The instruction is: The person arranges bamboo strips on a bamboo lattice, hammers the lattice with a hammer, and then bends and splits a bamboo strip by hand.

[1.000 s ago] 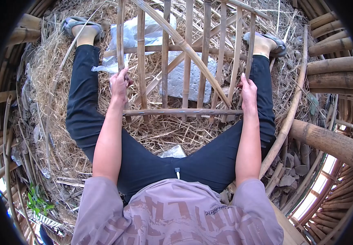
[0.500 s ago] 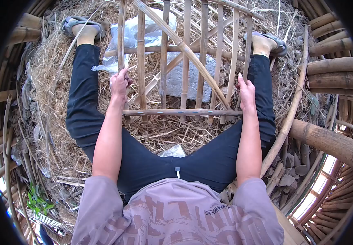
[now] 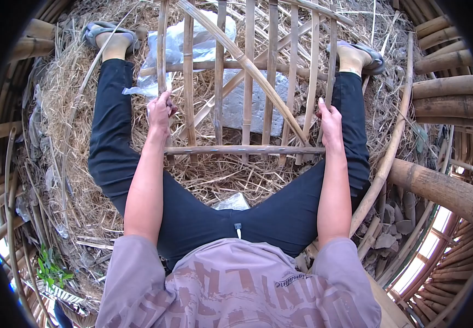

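A bamboo lattice frame (image 3: 247,149) of several upright slats, cross rails and diagonal braces lies between my spread legs. My left hand (image 3: 160,113) is closed around its leftmost slat, just above the near rail. On the opposite side my right hand (image 3: 330,123) grips the rightmost slat, thumb pointing up along it. Parts of the fingers on both hands are hidden behind the slats. Beneath the lattice a grey stone slab (image 3: 255,106) shows through the gaps.
A clear plastic bag (image 3: 184,46) lies behind the lattice's left part. Dry straw (image 3: 209,177) covers the ground. Thick bamboo poles (image 3: 439,188) and a long bent pole (image 3: 392,147) run along the right. A small green plant (image 3: 52,268) grows at lower left.
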`<state>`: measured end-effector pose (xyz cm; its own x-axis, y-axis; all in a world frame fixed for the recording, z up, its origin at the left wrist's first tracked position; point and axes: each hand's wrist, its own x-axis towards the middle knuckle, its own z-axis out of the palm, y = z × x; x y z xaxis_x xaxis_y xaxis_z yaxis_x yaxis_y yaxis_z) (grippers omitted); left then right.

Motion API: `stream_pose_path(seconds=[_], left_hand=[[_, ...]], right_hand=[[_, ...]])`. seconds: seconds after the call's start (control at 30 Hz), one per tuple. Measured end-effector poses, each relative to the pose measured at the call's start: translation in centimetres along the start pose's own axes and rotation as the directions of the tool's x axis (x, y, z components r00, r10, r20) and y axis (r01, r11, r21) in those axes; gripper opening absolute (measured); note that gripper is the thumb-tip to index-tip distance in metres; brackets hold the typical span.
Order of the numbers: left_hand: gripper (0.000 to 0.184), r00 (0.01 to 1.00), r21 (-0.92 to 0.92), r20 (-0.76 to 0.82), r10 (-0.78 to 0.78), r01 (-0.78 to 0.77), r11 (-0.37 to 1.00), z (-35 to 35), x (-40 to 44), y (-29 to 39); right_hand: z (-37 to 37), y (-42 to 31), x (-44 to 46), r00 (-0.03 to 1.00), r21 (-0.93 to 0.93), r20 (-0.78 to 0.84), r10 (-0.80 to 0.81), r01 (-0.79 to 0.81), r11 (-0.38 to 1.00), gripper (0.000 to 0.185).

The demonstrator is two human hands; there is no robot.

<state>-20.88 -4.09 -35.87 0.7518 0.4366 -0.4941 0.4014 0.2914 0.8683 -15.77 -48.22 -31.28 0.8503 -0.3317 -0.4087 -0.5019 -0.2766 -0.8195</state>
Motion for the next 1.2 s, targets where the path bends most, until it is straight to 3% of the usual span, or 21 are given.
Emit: stream_pose_path(seconds=[0.6,0.7,0.8,0.9,1.2], left_hand=[[0.033,1.000,-0.006,-0.006,-0.007,0.007,1.000,0.01,-0.06,-0.09],[0.032,1.000,-0.020,0.008,-0.001,0.001,1.000,-0.03,-0.03,-0.21],[0.034,1.000,-0.017,0.012,0.002,-0.001,1.000,-0.04,0.04,-0.12],[0.033,1.000,-0.009,-0.001,0.002,-0.002,1.000,-0.04,0.10,-0.24],[0.033,1.000,-0.012,0.006,0.001,-0.001,1.000,-0.01,0.04,-0.21]], right_hand=[[-0.01,-0.25,-0.15,1.000,-0.010,0.005,0.011,-0.011,1.000,0.044],[0.20,0.04,-0.13,0.999,-0.009,-0.003,-0.033,0.033,0.999,0.038],[-0.08,0.01,0.04,1.000,-0.014,0.004,-0.002,0.002,1.000,0.045],[0.09,0.29,0.15,1.000,-0.012,-0.003,-0.023,0.022,1.000,0.036],[0.17,0.21,0.10,0.999,-0.007,-0.010,-0.032,0.032,0.999,0.035]])
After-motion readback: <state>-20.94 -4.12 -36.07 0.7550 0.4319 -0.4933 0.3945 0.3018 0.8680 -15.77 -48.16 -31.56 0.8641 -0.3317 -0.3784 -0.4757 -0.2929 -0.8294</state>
